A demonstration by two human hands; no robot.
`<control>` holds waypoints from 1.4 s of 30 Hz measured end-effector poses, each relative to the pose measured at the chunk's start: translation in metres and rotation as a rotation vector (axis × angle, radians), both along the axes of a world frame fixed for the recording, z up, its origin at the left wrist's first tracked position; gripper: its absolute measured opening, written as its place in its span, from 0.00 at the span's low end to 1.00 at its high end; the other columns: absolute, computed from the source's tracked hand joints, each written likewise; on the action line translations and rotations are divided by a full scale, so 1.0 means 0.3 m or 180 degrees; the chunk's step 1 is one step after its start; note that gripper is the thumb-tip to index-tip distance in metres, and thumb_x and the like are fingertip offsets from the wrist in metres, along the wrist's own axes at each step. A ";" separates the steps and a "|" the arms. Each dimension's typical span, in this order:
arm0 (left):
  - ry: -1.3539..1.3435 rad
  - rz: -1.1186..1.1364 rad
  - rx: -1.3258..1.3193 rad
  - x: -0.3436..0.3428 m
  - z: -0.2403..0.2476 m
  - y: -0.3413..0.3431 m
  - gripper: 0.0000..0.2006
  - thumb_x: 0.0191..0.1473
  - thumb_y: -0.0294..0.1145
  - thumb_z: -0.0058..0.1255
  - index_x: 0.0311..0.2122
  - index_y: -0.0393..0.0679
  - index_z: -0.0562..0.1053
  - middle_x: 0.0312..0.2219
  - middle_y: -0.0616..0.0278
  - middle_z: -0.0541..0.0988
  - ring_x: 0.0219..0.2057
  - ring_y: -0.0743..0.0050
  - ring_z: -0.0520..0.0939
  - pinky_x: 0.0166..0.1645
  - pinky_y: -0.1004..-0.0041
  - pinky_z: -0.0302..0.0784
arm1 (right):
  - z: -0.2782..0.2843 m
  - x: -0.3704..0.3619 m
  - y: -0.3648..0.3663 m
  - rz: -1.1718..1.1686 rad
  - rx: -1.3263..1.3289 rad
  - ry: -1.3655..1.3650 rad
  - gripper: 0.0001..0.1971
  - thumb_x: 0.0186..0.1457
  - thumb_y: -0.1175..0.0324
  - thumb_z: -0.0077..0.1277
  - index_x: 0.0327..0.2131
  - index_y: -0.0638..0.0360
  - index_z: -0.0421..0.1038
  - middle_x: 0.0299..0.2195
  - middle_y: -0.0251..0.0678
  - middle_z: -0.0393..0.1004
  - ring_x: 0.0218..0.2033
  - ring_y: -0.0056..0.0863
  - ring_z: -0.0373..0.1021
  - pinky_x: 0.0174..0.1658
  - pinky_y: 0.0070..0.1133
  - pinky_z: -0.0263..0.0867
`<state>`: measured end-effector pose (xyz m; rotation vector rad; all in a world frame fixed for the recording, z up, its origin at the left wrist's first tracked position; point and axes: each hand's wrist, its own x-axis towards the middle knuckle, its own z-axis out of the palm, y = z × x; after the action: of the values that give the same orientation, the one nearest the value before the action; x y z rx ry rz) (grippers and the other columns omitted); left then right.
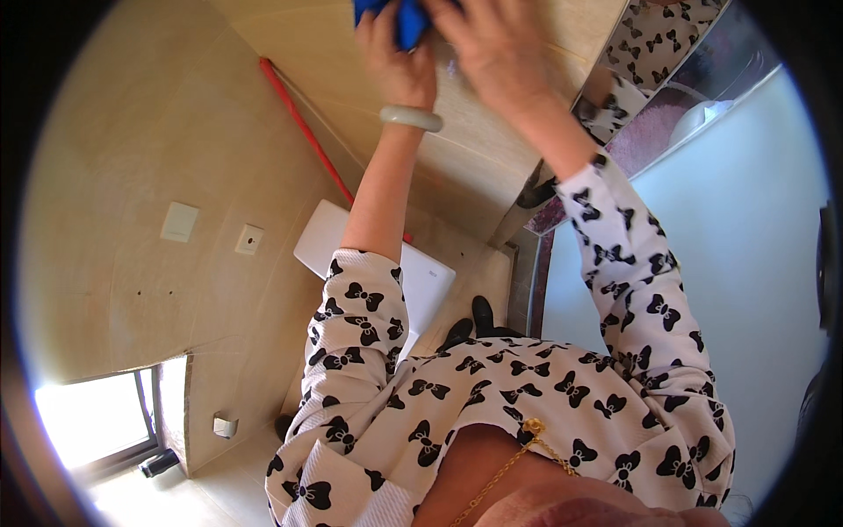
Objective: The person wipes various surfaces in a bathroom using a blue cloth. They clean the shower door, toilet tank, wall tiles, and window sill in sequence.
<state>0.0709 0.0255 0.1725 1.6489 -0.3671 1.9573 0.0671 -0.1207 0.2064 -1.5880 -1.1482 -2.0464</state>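
A bright blue cloth (pixel 411 25) is bunched up against the tiled wall at the top of the head view, partly cut off by the upper edge. My left hand (pixel 399 66), with a pale bangle (pixel 411 118) on its wrist, has its fingers closed round the cloth. From the right, my right hand (pixel 505 57) reaches over to the cloth's side, its fingertips touching or nearly touching it. That hand is smeared by motion and its fingers run toward the picture's edge, so its grip is unclear. Both arms are raised and stretched out.
Below my left forearm is a white toilet with a flat lid or tank top (pixel 428 285). A red pole (pixel 307 132) leans in the corner. A mirror-like panel (pixel 654 53) and a pale blue door-like surface (pixel 702 220) stand at right; a window (pixel 92 422) is lower left.
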 end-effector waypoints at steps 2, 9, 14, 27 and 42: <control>-0.0231 -0.0379 -0.0668 0.022 -0.105 0.079 0.20 0.39 0.23 0.57 0.42 0.39 0.73 0.40 0.47 0.74 0.42 0.48 0.75 0.50 0.63 0.70 | -0.067 0.009 0.115 -0.0146 -0.0451 -0.0105 0.13 0.47 0.67 0.51 0.40 0.50 0.74 0.48 0.26 0.69 0.43 0.25 0.63 0.42 0.20 0.60; 0.1237 -0.0882 -0.2159 0.046 -0.545 -0.191 0.20 0.43 0.23 0.56 0.45 0.35 0.70 0.39 0.44 0.77 0.40 0.47 0.79 0.46 0.61 0.73 | -0.448 0.030 -0.058 -0.0548 -0.1175 0.0805 0.12 0.47 0.65 0.50 0.37 0.50 0.74 0.49 0.24 0.69 0.45 0.22 0.63 0.43 0.25 0.55; 0.0776 -0.0533 -0.0415 -0.048 -0.342 -0.277 0.26 0.38 0.21 0.53 0.48 0.37 0.66 0.44 0.41 0.70 0.47 0.37 0.68 0.55 0.56 0.64 | -0.362 -0.010 -0.211 -0.0442 -0.0106 0.0509 0.18 0.46 0.67 0.52 0.45 0.47 0.75 0.49 0.20 0.69 0.41 0.22 0.63 0.40 0.26 0.56; 0.1328 -0.1441 -0.3350 0.364 -0.756 -0.003 0.20 0.52 0.40 0.56 0.46 0.41 0.69 0.41 0.52 0.79 0.40 0.60 0.81 0.47 0.66 0.76 | -0.536 0.196 0.051 -0.0272 -0.1478 0.0734 0.18 0.45 0.68 0.51 0.44 0.50 0.71 0.52 0.27 0.68 0.49 0.24 0.63 0.46 0.22 0.59; 0.3737 0.1364 0.0236 -0.491 -0.789 0.004 0.22 0.43 0.36 0.60 0.46 0.43 0.73 0.41 0.45 0.71 0.41 0.41 0.74 0.45 0.55 0.72 | -1.009 -0.136 0.089 0.2028 -0.0951 0.3344 0.20 0.40 0.80 0.54 0.42 0.61 0.70 0.41 0.43 0.70 0.45 0.44 0.64 0.49 0.33 0.63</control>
<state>-0.0764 0.0265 -0.0644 2.7128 0.4005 0.8813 0.0264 -0.0940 -0.0961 -1.7251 -1.2633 -0.4986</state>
